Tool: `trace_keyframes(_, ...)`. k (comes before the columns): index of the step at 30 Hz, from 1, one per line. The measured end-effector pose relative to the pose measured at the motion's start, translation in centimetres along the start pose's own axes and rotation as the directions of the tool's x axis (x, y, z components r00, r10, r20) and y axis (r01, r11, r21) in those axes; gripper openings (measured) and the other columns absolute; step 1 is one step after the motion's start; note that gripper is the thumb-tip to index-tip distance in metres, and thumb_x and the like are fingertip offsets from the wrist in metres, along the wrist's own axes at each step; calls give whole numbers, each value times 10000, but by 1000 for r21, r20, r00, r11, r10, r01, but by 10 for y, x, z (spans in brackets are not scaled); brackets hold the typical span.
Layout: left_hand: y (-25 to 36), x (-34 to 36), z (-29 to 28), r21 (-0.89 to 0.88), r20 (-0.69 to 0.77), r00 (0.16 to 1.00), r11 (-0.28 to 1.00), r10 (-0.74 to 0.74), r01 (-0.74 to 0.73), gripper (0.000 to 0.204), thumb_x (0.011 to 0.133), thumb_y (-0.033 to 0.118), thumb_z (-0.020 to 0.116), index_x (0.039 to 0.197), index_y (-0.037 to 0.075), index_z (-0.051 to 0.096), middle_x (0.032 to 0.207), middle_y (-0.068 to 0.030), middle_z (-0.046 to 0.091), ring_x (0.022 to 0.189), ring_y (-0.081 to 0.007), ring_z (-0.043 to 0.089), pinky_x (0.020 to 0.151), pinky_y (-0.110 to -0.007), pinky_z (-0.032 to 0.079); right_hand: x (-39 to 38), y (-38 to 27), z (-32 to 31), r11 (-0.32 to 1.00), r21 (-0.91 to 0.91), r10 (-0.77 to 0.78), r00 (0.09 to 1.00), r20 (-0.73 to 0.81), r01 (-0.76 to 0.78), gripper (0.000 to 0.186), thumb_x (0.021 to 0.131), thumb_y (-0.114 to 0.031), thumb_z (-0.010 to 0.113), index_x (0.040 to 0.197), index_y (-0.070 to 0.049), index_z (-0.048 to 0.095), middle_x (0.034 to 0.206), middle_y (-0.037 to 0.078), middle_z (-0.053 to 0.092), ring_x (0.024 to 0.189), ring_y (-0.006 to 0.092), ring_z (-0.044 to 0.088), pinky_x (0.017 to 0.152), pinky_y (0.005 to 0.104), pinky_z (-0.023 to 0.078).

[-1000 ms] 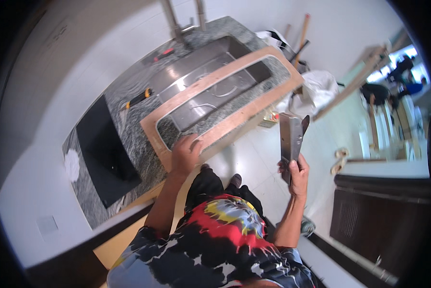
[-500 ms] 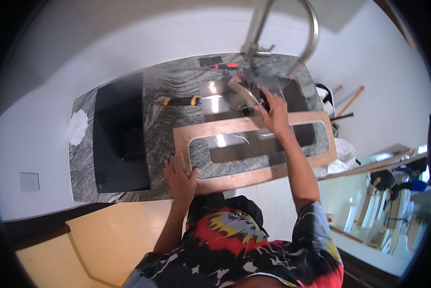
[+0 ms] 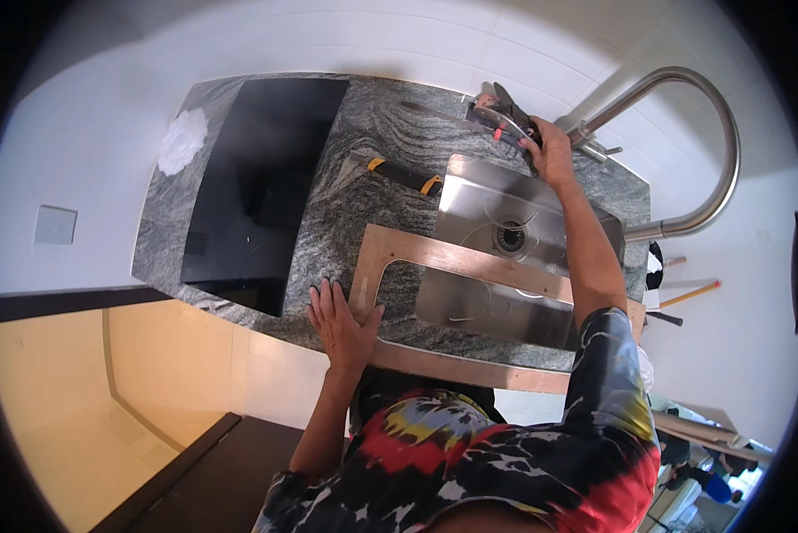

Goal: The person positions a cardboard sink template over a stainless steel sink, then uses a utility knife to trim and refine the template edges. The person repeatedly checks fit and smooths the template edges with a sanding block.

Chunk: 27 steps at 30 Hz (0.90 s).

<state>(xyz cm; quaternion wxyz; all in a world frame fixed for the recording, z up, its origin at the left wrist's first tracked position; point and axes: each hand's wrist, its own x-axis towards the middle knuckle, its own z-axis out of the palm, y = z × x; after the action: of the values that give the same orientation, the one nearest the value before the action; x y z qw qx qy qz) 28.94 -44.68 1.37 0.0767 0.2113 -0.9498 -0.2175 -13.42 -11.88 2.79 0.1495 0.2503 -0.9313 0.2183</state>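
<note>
My left hand lies with fingers spread at the left end of a pale wooden template frame, which rests over the sink and the grey veined stone counter. At the back of the counter, my right hand grips a metal tool with a dark piece, left of the faucet. A small red handle shows beside that tool, mostly hidden. A black and yellow-handled tool lies left of the sink.
A black cooktop panel and crumpled white material sit at left. A curved faucet arches at right. Long-handled tools lean by the right wall. Several people are in the lower right distance.
My view has turned toward the counter. The metal tool in my right hand moved from beside me, over the sink, to the back of the counter. My left hand stays at the frame's left end.
</note>
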Motion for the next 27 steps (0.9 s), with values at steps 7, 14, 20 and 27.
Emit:
trace_keyframes(7, 5, -1, 11, 63, -44, 999, 998, 22, -19, 702, 877, 304, 804, 1410, -53, 517, 1540, -253, 472, 1495, -466, 349, 1215, -644, 200, 11, -97, 21, 995, 71, -59, 985, -161, 72, 418, 882, -165, 736, 1280, -55, 673, 1271, 170, 679, 1166, 394, 636, 963, 494, 526)
trace_keyframes(14, 1, 18, 6, -85, -16, 986, 983, 164, -164, 571, 832, 177, 825, 1273, -78, 568, 1419, -304, 553, 1322, -483, 523, 1131, -556, 385, -13, -233, 147, 971, 45, -236, 972, 19, 235, 320, 843, -205, 755, 1120, -64, 680, 1039, 117, 696, 1059, 322, 663, 889, 493, 505)
trace_keyframes(20, 12, 35, -36, -342, 285, 957, 926, -60, 160, 635, 863, 179, 829, 1340, -74, 495, 1196, -216, 637, 1094, -315, 640, 949, -430, 517, -31, -273, 54, 922, 386, 85, 992, -98, -41, 250, 882, -81, 677, 1117, 0, 647, 1121, 204, 616, 1010, 391, 656, 866, 499, 545)
trace_keyframes(27, -36, 81, -48, -577, 784, 575, 615, 233, 537, 529, 920, 123, 759, 1369, -6, 510, 1150, -187, 662, 1006, -244, 666, 845, -383, 563, -204, -279, -95, 518, 704, 732, 677, -71, -486, 412, 1099, -389, 527, 1144, -13, 690, 849, 104, 672, 794, 196, 677, 713, 377, 553)
